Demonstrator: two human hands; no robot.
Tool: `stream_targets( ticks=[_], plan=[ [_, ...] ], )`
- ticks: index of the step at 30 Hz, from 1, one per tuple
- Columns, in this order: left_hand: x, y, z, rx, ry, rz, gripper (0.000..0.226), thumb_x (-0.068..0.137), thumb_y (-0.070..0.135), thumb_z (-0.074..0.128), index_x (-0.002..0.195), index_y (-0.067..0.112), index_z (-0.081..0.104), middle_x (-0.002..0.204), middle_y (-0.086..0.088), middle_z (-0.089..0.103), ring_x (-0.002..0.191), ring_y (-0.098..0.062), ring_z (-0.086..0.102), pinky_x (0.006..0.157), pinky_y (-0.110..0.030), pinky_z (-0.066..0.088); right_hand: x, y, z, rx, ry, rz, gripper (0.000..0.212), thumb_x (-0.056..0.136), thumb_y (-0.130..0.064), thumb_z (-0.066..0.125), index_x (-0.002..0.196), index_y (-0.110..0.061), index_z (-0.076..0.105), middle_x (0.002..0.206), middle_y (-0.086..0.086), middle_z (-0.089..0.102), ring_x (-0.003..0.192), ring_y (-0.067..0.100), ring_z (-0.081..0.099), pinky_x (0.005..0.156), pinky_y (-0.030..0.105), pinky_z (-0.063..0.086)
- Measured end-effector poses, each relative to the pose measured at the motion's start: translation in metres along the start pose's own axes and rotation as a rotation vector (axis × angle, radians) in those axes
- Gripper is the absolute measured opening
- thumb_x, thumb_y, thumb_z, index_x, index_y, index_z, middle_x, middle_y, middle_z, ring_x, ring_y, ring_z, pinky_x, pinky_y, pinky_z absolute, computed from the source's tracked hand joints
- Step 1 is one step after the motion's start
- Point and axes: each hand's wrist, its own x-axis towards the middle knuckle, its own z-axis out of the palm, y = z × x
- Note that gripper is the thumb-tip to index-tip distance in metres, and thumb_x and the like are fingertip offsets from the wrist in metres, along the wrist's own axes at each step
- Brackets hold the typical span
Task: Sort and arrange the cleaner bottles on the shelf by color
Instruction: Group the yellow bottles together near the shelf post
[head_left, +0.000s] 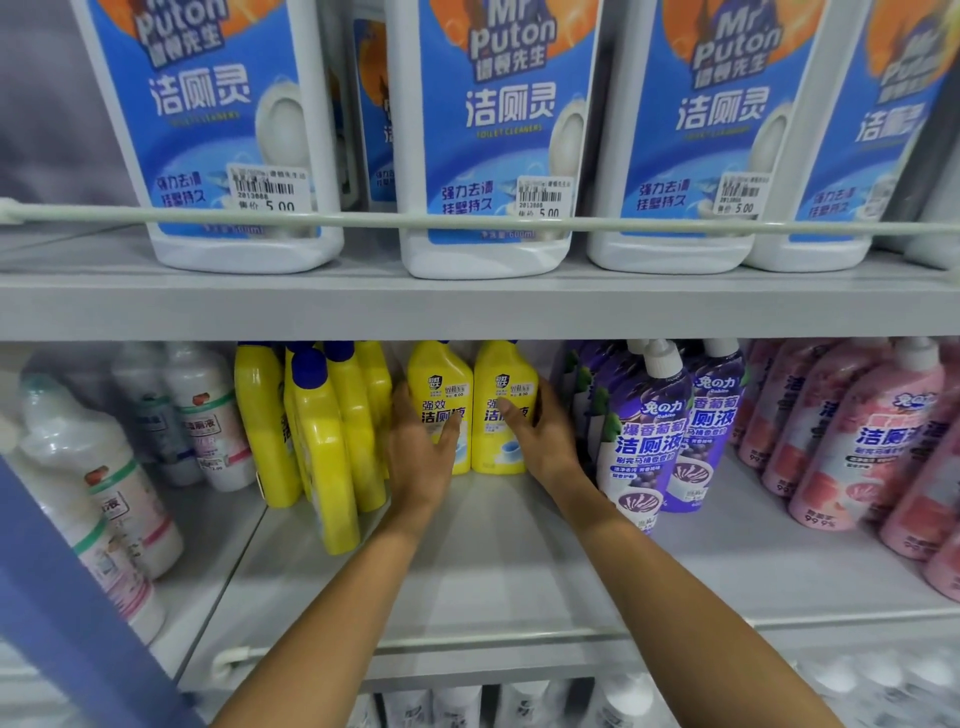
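Two grips: left hand (418, 449) curled round left yellow bottle (439, 371), right hand (545, 441) round right yellow bottle (506, 369).

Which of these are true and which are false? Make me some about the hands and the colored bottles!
1. The left hand holds the left yellow bottle, and the right hand holds the right yellow bottle. True.
2. The purple bottles stand to the left of the yellow ones. False: they stand to the right.
3. The white bottles on the top shelf have blue labels. True.
4. The pink bottles are on the top shelf. False: they share the lower shelf with the yellow and purple ones, at the far right.
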Motion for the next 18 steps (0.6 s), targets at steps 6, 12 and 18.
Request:
stream_targets(
  ticks=[6,12,18],
  plan=[
    [-0.002,-0.010,-0.014,0.000,-0.118,0.061,0.080,0.094,0.021,0.073,0.157,0.003,0.028,0.145,-0.016,0.057,0.126,-0.033,0.061,0.094,-0.024,0.043,0.001,-0.001,-0.004,0.004,-0.015,0.004,0.050,0.092,-0.033,0.075,0.135,-0.014,0.056,0.123,0.002,0.071,0.110,0.013,0.069,0.089,0.023,0.058],
    [0.003,0.002,-0.012,0.030,-0.135,0.019,0.071,0.094,0.015,0.070,0.153,0.001,0.034,0.142,-0.019,0.058,0.125,-0.038,0.059,0.095,-0.032,0.046,-0.002,-0.005,-0.006,-0.024,-0.007,0.006,0.050,0.093,-0.033,0.074,0.136,-0.015,0.056,0.126,0.003,0.070,0.113,0.016,0.068,0.098,0.036,0.057],
    [0.006,0.012,-0.014,0.003,-0.126,-0.002,0.060,0.094,0.016,0.072,0.146,0.000,0.046,0.132,-0.019,0.065,0.118,-0.037,0.063,0.094,-0.033,0.048,-0.006,-0.010,-0.006,-0.078,0.000,0.004,0.049,0.094,-0.032,0.072,0.137,-0.014,0.056,0.128,0.005,0.069,0.115,0.020,0.067,0.099,0.039,0.056]
  ],
)
